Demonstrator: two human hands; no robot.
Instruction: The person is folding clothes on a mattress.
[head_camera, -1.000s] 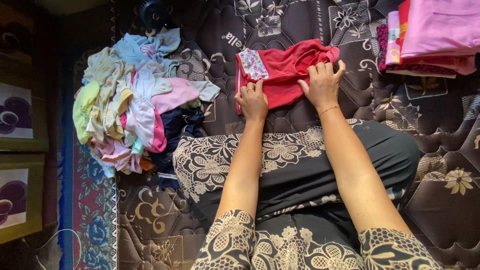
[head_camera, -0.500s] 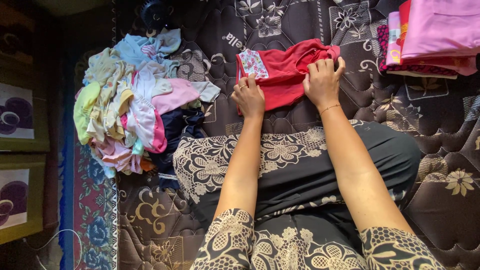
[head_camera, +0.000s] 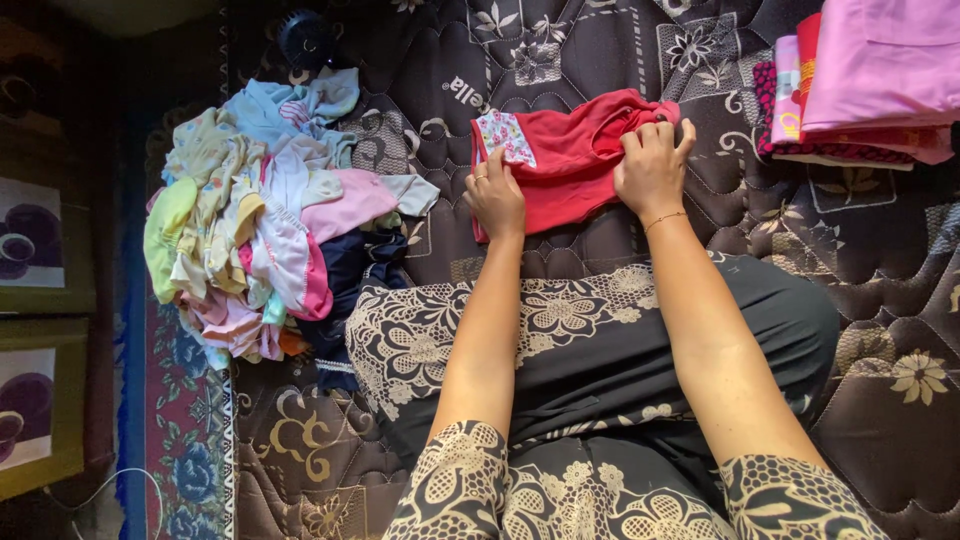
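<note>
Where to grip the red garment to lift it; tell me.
Probably grip the red garment at its two short ends, coming from above: it lies flat on the mattress, the left hand by the floral-patch end, the right hand at the bunched end.

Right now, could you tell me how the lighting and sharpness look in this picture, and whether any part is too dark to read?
Head view: light is uneven, brightest on the pink stack top right and fair on the red garment under the left hand and right hand; the clothes pile is sharp and readable; the left edge by the frames sinks into deep shadow; no glare, little blur.
</note>
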